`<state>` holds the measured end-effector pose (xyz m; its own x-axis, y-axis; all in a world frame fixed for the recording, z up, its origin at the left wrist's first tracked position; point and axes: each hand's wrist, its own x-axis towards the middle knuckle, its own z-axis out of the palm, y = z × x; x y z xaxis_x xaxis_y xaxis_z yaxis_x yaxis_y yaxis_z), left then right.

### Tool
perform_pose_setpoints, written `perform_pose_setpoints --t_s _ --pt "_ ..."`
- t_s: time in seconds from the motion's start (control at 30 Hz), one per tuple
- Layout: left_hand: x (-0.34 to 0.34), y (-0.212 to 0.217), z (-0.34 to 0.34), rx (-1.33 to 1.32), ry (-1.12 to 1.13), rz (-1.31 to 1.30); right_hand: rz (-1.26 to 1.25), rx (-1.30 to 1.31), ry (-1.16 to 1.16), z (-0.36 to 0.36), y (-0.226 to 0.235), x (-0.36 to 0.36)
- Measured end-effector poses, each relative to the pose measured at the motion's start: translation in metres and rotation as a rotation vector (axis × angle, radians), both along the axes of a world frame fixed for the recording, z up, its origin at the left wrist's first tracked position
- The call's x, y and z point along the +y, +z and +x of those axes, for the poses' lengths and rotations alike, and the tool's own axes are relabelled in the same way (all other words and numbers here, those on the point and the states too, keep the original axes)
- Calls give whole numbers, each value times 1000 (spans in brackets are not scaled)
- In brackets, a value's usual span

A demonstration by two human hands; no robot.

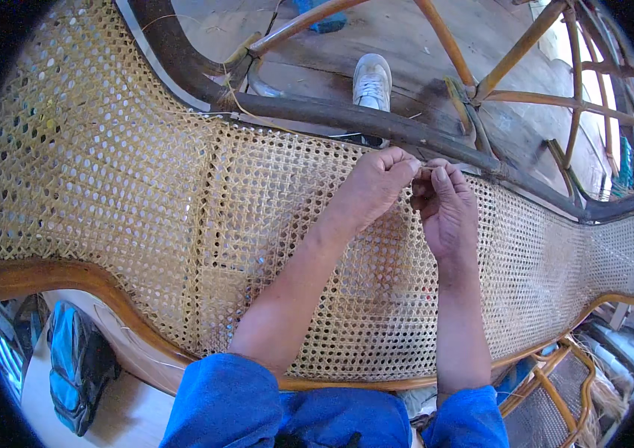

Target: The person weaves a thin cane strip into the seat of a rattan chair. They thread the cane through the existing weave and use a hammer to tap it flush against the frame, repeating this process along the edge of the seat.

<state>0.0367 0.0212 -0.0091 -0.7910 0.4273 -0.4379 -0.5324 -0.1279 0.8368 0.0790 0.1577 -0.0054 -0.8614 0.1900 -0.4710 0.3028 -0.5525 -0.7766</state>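
Observation:
A long woven cane panel (272, 194) with an open mesh stretches across the view in front of me, set in a curved rattan frame. At its far edge runs a dark brown pole (317, 119). My left hand (379, 185) is closed in a pinch just over that edge. Beside it my right hand (448, 205) also pinches, thumb against curled fingers. The fingertips of both almost meet, and whatever small or thin thing is between them is too small to tell. Both forearms reach over the mesh.
Thin loose strands (246, 108) stick out near the pole's left part. Beyond it are a shoe (371, 82) on the floor and a bare rattan frame (526, 56). A blue and black backpack (70, 366) lies lower left; another caned rattan piece (556, 403) is lower right.

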Motion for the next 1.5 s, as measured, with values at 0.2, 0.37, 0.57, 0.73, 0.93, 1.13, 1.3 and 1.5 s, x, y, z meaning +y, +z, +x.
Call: perform_pose_setpoints --t_s 0.2,0.37,0.57,0.73,0.93,1.13,1.3,1.5 --pt "3 -1 1 20 0 42 -131 -27 5 2 -7 5" --pt "10 -4 5 59 -1 0 -308 -73 63 2 -5 9" --pt "12 -10 7 343 86 -375 252 43 92 -7 1 -2" --pt "3 -5 1 198 22 -413 503 75 137 -17 -6 -5" --pt "4 -14 2 321 100 -486 486 66 141 -18 -11 -11" --pt "-16 -12 -5 249 -27 -685 607 25 64 -27 -19 4" --pt "-23 -14 -11 126 47 -602 1085 31 265 -30 -34 13" --pt "-9 -15 -6 214 207 -510 1289 190 334 -28 -38 5"
